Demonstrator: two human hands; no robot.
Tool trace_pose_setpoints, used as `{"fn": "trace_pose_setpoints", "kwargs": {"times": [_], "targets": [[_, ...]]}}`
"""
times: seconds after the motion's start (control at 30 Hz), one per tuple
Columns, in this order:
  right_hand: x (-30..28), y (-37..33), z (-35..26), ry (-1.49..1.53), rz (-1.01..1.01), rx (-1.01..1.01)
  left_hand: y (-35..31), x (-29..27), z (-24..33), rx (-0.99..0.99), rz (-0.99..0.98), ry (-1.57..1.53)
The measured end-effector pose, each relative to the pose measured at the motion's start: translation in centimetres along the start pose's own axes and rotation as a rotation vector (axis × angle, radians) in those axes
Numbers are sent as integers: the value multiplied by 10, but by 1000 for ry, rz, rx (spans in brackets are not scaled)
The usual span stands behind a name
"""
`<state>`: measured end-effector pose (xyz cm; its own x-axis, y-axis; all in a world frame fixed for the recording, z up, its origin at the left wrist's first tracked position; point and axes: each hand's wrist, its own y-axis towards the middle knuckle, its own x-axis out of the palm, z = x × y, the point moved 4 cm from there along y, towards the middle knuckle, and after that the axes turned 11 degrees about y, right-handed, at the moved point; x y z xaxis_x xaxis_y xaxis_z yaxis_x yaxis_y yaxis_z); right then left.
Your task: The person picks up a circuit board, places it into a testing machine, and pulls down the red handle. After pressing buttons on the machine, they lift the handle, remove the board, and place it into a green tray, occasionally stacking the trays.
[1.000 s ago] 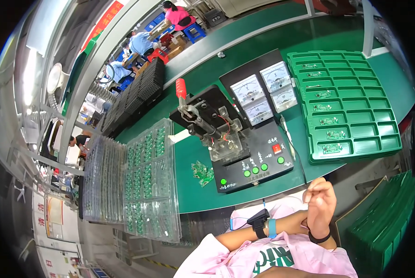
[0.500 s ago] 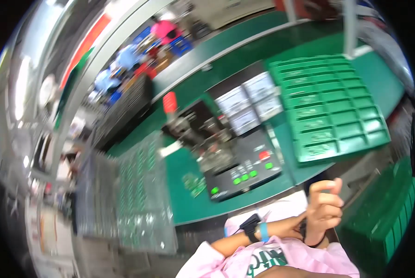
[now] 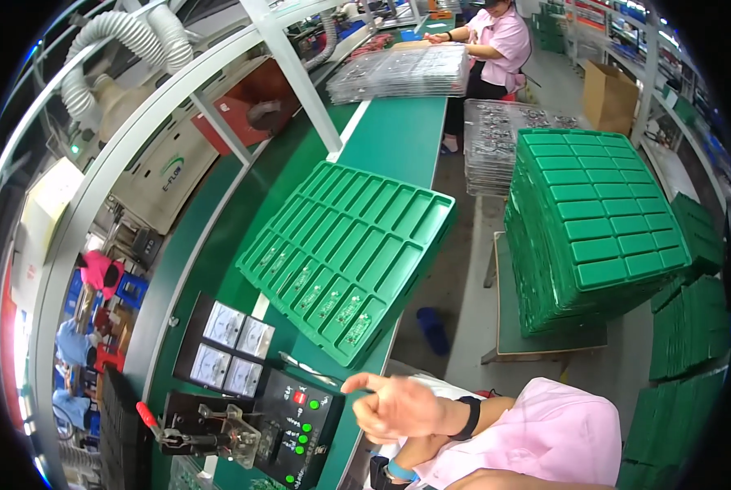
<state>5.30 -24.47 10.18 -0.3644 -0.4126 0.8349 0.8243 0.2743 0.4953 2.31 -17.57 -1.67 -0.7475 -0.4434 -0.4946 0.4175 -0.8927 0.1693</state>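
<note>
My right hand (image 3: pixel 394 408) hovers just right of a black control box (image 3: pixel 300 412) at the near edge of the bench. Its index finger points left and the other fingers curl loosely, apart; nothing shows in it. Behind my right wrist lies my left hand (image 3: pixel 420 451), mostly covered, its fingers hidden. On the box are green buttons and one red button. Next to the box stands a toggle clamp fixture (image 3: pixel 222 437) with a red handle (image 3: pixel 146 414). Beyond my right hand a green compartment tray (image 3: pixel 365 237) holds several small circuit boards (image 3: pixel 353 325) in its near cells.
Four-panel meter display (image 3: pixel 231 347) stands behind the box. A tall stack of green trays (image 3: pixel 598 212) rests on a low stand at right. Clear plastic trays (image 3: pixel 398 77) lie farther along the bench, where a person in pink (image 3: pixel 500 41) sits. A white frame post (image 3: pixel 292 73) rises from the bench.
The view has swung to the right, so the fixture and tray now sit lower left and the tray stack and co-worker show. My right hand has gone from loosely curled to index finger extended.
</note>
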Motion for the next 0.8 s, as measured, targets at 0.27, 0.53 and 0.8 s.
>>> {"fn": "trace_pose_setpoints", "kwargs": {"times": [0.27, 0.53, 0.8], "targets": [[-13, 12, -19, -1206, 199, -271, -12, 4, -15, -299, -225, -134], [-8, 14, -1, -213, 179, -220, -3, 11, -16, -124, -99, -221], [2, 11, 3, 656, 55, 109, -6, 6, -7, -129, -111, -186]]}}
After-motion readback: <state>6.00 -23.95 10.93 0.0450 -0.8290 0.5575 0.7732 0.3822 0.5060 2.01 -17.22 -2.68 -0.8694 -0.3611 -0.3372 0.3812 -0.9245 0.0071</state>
